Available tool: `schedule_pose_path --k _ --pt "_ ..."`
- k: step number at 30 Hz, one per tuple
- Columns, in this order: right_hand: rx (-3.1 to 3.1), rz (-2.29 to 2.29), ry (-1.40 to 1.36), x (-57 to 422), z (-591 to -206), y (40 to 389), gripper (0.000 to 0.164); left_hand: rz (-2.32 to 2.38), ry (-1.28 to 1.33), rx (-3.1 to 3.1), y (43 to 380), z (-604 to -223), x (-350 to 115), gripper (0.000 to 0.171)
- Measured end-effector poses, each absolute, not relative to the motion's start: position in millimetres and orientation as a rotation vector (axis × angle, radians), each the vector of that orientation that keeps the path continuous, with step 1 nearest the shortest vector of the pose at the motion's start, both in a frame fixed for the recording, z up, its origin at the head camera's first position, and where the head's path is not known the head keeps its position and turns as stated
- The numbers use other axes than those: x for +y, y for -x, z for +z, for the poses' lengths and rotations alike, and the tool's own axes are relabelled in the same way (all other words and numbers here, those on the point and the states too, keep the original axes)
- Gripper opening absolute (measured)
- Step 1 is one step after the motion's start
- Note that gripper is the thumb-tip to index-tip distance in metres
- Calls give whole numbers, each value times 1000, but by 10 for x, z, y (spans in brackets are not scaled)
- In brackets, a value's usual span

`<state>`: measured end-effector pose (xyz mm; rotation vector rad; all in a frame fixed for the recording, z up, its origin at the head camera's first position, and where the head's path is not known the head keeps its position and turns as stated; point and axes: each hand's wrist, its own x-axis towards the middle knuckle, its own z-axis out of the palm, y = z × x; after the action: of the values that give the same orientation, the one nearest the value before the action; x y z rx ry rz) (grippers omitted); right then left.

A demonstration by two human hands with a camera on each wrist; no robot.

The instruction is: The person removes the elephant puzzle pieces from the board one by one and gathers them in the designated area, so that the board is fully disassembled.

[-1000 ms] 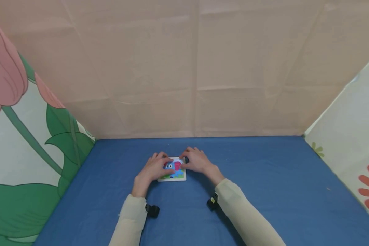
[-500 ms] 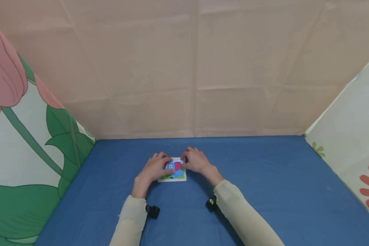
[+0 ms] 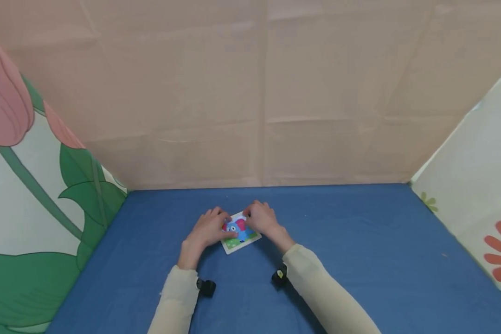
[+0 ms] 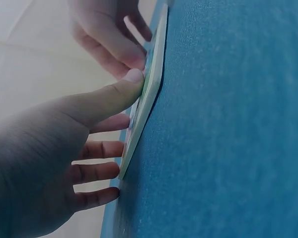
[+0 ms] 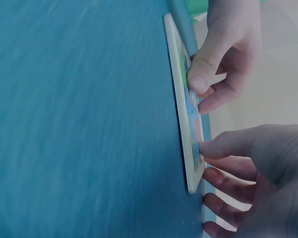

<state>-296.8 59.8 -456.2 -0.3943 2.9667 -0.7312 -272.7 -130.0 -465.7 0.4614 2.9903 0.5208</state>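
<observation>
A small square picture board point(image 3: 243, 233) with a pale border lies on the blue cloth, turned at an angle. It shows a blue elephant with pink ears on green grass. My left hand point(image 3: 208, 228) holds its left part, thumb on the picture and fingers along the far left edge. At the far right part, my right hand point(image 3: 262, 218) grips the board between thumb and fingers. In the left wrist view the board's thick pale edge point(image 4: 150, 101) stands close over the cloth. The right wrist view shows both thumbs on the picture side; fingertips partly hide the picture.
Blue cloth point(image 3: 359, 241) covers the table. A plain beige sheet point(image 3: 250, 102) rises behind it. Flower-printed panels stand at the left point(image 3: 37, 208) and right point(image 3: 476, 185). A small black device point(image 3: 207, 288) is worn at the left wrist, another point(image 3: 279, 277) at the right.
The board has turned counterclockwise, its near left corner coming toward me and its near right corner swinging outward. My right hand and forearm have shifted slightly left; the left hand stays nearly in place.
</observation>
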Motion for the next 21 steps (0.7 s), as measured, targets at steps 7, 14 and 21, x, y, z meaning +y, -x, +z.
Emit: schedule_pose_path --k 7,14,21 --pt "2928 -845 248 507 -4576 2947 25 566 -405 2988 2723 -4675 -1279 58" --pt "2968 -848 189 447 -4591 2929 34 596 -403 2979 2732 -4663 -1275 56" --pt "2900 -909 118 427 -4544 2938 25 602 -414 2978 2749 -4675 -1285 54"
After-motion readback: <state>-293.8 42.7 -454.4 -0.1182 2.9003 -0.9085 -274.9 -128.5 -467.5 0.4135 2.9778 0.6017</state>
